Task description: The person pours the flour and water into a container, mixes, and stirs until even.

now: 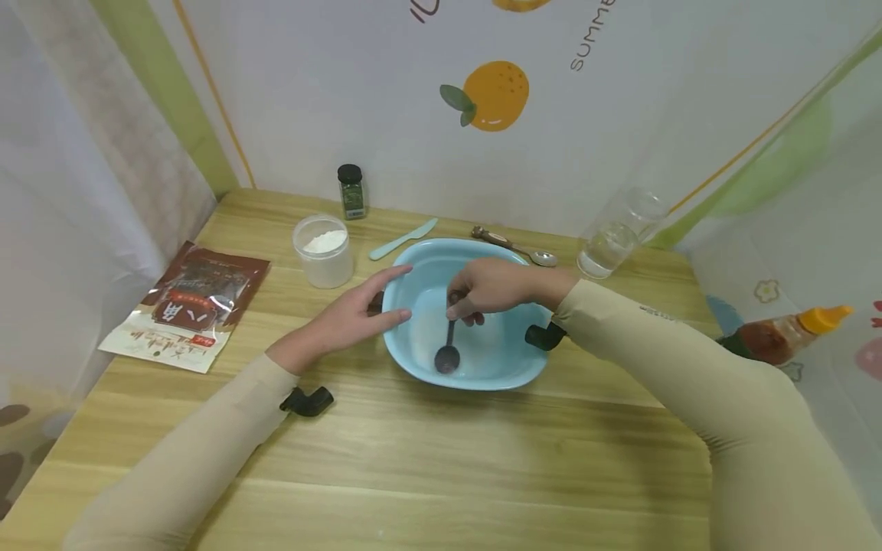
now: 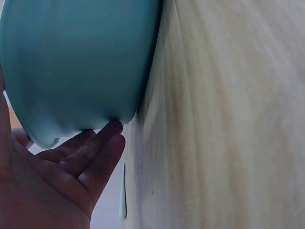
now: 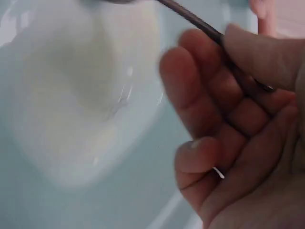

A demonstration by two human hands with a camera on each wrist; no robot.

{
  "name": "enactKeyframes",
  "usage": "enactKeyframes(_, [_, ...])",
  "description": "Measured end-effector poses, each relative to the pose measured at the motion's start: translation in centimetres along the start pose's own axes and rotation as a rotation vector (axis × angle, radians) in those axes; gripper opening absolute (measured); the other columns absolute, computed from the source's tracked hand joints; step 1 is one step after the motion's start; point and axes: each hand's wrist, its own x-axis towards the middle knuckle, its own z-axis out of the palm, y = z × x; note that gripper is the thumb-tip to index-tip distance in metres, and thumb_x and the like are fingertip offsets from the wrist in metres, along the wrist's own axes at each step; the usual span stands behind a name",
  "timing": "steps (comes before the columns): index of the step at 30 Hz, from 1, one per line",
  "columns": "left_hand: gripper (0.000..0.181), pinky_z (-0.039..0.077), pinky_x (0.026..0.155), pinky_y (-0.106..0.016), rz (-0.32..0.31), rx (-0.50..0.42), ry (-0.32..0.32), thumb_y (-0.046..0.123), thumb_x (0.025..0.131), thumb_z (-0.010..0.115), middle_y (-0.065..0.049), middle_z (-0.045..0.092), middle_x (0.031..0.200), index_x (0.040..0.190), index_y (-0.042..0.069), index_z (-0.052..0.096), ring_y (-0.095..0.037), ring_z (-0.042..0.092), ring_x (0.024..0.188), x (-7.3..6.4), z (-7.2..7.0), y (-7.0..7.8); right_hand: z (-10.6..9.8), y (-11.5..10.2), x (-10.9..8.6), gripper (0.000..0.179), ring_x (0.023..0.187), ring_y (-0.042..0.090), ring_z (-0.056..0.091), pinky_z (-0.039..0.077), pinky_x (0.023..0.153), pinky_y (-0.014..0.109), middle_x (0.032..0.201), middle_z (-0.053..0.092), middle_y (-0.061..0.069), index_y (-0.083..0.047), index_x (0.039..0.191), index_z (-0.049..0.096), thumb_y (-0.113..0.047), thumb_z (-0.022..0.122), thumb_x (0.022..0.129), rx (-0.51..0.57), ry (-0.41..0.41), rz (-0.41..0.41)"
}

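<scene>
A light blue plastic basin (image 1: 510, 375) stands on the wooden table, with a whitish, wet-looking layer spread over its bottom. At its left end my left hand (image 1: 351, 314) holds the wall, thumb and index fingertip over the rim. The other fingers (image 2: 102, 157) lie against the outside of the wall in the left wrist view. Over the basin, my right hand (image 1: 492, 287) pinches a dark spoon (image 1: 447, 358) by its handle between thumb and fingers. The spoon's bowl is down inside the basin, near the front wall.
Behind the basin lie a pale green knife (image 1: 403, 239) and a metal spoon (image 1: 543, 259). Left stand a tub of white powder (image 1: 324, 264), a dark-capped jar (image 1: 351, 195) and a brown packet (image 1: 193, 306). Right are a glass (image 1: 606, 249) and a yellow-capped sauce bottle (image 1: 768, 340).
</scene>
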Motion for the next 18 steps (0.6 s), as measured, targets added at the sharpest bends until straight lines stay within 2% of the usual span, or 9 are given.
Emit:
enactKeyframes(3, [0.077,0.061,0.108,-0.048,0.010,0.006,-0.007,0.020,0.111,0.071,-0.025,0.057,0.159,0.176,0.011,0.031,-0.038,0.067,0.136,-0.1,-0.2,-0.1,-0.2,-0.6,0.8,0.025,0.078,0.021,0.074,0.053,0.069,0.033,0.087,0.078,0.004,-0.006,0.109,0.081,-0.027,0.068,0.112,-0.026,0.106,0.010])
enactKeyframes(5, [0.077,0.060,0.109,-0.048,0.010,0.016,-0.007,0.022,0.110,0.071,-0.025,0.055,0.161,0.176,0.011,0.031,-0.038,0.066,0.137,0.0,-0.1,-0.1,-0.5,-0.1,0.7,0.025,0.078,0.025,0.074,0.053,0.068,0.033,0.087,0.078,0.008,-0.003,0.109,0.081,-0.024,0.068,0.112,-0.030,0.187,0.055])
enactKeyframes(7, [0.077,0.060,0.110,-0.048,0.009,0.025,-0.005,0.023,0.110,0.072,-0.025,0.054,0.162,0.175,0.012,0.032,-0.038,0.065,0.138,0.1,-0.1,-0.1,-0.8,0.5,0.2,0.024,0.078,0.029,0.075,0.052,0.069,0.033,0.087,0.079,0.012,-0.002,0.107,0.082,-0.021,0.069,0.112,-0.026,0.234,0.103])
enactKeyframes(10, [0.077,0.060,0.110,-0.049,0.008,0.035,-0.003,0.024,0.110,0.072,-0.025,0.054,0.162,0.175,0.013,0.033,-0.039,0.065,0.138,0.2,-0.2,0.1,-1.0,0.9,-0.5,0.022,0.078,0.032,0.075,0.051,0.068,0.034,0.084,0.078,0.012,-0.002,0.104,0.082,-0.019,0.070,0.111,0.007,0.177,0.107])
enactKeyframes(14, [0.077,0.061,0.108,-0.049,0.004,0.035,0.004,0.022,0.110,0.071,-0.025,0.057,0.158,0.175,0.012,0.032,-0.038,0.067,0.134,0.0,-0.3,0.0,-0.4,0.5,0.0,0.025,0.079,0.027,0.074,0.051,0.069,0.034,0.087,0.078,0.008,-0.005,0.107,0.081,-0.026,0.069,0.111,0.020,0.054,0.010])
enactKeyframes(16, [0.077,0.061,0.107,-0.048,-0.004,0.029,0.005,0.023,0.110,0.072,-0.024,0.058,0.157,0.175,0.013,0.032,-0.037,0.068,0.134,-0.1,-0.3,0.1,-0.3,0.3,0.5,0.027,0.078,0.024,0.074,0.051,0.070,0.034,0.089,0.079,0.008,-0.005,0.110,0.082,-0.028,0.068,0.112,0.013,0.082,-0.008])
enactKeyframes(18, [0.077,0.061,0.107,-0.048,-0.006,0.026,0.000,0.024,0.110,0.071,-0.024,0.057,0.158,0.176,0.014,0.032,-0.036,0.067,0.135,-0.1,-0.2,0.1,-0.3,0.4,0.5,0.027,0.078,0.025,0.074,0.051,0.069,0.033,0.091,0.080,0.009,-0.005,0.112,0.082,-0.027,0.068,0.112,0.002,0.162,0.031])
